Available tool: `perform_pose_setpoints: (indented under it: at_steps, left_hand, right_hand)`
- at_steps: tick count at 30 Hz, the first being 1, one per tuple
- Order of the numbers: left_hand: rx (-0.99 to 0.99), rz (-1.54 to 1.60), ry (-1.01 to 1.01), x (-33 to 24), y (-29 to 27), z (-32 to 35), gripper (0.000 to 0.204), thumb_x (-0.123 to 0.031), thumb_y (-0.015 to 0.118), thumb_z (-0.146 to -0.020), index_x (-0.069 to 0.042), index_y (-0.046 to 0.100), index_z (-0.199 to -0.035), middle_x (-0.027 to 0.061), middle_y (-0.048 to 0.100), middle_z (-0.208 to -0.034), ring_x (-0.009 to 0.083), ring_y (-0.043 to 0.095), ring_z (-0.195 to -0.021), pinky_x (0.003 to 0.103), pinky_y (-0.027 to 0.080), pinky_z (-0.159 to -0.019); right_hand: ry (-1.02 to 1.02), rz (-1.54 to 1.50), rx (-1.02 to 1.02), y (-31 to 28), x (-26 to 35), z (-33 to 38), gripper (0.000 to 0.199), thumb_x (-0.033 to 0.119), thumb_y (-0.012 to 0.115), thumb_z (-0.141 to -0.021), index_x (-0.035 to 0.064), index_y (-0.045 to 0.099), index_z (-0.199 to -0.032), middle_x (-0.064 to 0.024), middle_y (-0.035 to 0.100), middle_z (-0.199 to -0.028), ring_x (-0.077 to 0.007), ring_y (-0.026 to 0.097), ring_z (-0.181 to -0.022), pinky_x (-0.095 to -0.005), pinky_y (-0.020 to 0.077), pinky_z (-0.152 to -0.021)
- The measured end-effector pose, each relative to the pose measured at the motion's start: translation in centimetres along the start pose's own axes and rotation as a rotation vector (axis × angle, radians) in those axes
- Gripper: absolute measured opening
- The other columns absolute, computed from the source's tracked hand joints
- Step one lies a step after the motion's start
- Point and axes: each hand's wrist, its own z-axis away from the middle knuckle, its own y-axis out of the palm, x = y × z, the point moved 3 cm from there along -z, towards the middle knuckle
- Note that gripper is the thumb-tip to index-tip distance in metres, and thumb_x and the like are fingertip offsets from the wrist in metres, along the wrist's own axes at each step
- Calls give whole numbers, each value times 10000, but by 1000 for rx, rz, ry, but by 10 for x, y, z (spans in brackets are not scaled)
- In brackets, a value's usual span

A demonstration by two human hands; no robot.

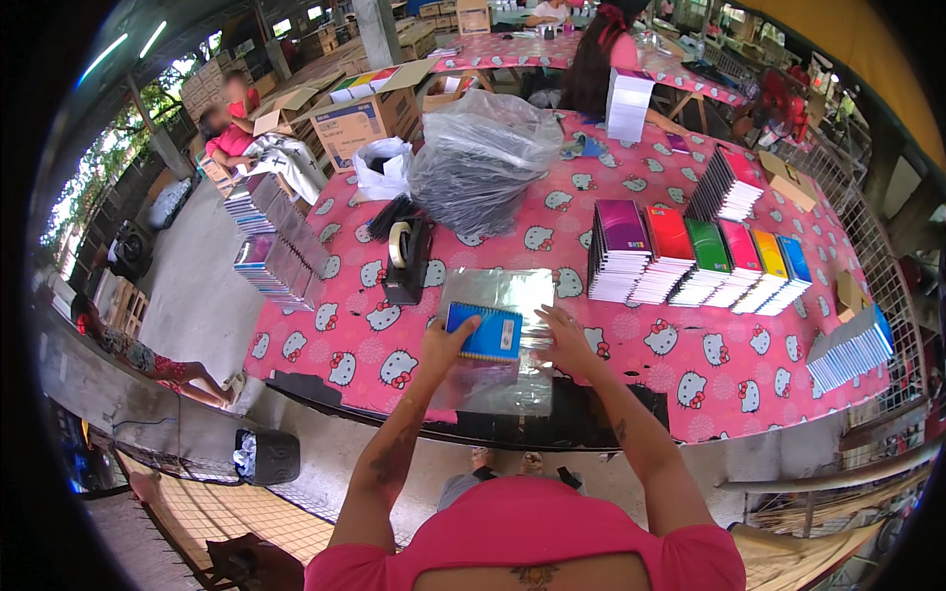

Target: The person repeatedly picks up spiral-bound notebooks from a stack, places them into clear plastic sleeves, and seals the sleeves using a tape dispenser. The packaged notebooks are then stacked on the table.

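A small blue spiral notebook (488,333) with a pale label lies near the table's front edge, on a clear plastic sheet (498,394). My left hand (446,340) grips its left side, thumb across the cover. To the right of the notebook, my right hand (565,340) has its fingers apart over the sheet's right edge and holds no notebook. Whether its fingertips touch the plastic is hard to tell. Just beyond the sheet, to the left, stands a black tape dispenser (406,264) with a roll of tape.
Stacks of notebooks in several colours (705,256) stand to the right, with blue ones (852,350) at the far right. Wrapped stacks (274,246) line the left edge. Behind are a large plastic bag (483,163), a cardboard box (365,123) and a person in pink (616,49).
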Motion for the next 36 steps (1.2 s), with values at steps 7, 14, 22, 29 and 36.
perform_pose_setpoints:
  at_steps: [7, 14, 22, 29, 36]
  left_hand:
    - [33, -265, -177, 36, 30, -51, 1012, -785, 640, -718, 189, 663, -989, 317, 690, -971, 428, 681, -957, 449, 522, -877]
    - [-5, -519, -11, 17, 16, -41, 952, -823, 534, -778, 109, 674, -913, 315, 678, -962, 436, 677, -932, 503, 521, -811]
    - [66, -80, 80, 62, 11, -50, 756, -675, 513, -912, 63, 676, -901, 262, 694, -894, 358, 686, -871, 452, 504, -790]
    - [553, -395, 868, 62, -56, 36, 218, -238, 800, -785, -115, 693, -928, 106, 648, -824, 286, 637, -746, 388, 512, -663]
    - [431, -327, 591, 63, -46, 21, 170, -167, 745, -831, -95, 709, -981, 120, 673, -861, 310, 655, -773, 404, 531, -686]
  right_hand:
    - [79, 309, 175, 1, -13, -5, 1177, 686, 788, -602, 154, 314, -1539, -128, 249, -1613, -379, 228, -1478, -585, 176, -1170]
    - [466, -763, -110, 29, -7, -16, 528, 338, 666, -914, 14, 555, -1315, -146, 621, -1152, -253, 617, -1017, -357, 512, -862]
    - [649, -1121, -12, 42, -2, -11, 354, 281, 617, -962, -32, 612, -1128, -107, 635, -1068, -194, 617, -951, -327, 522, -821]
    - [-182, -16, 235, 37, 55, 55, 262, 290, 691, -862, 104, 652, -1043, -76, 682, -974, -326, 652, -913, -456, 499, -814]
    - [109, -120, 149, 32, 59, 45, 242, 284, 637, -928, 110, 614, -1094, -108, 670, -1012, -356, 647, -946, -461, 498, -802]
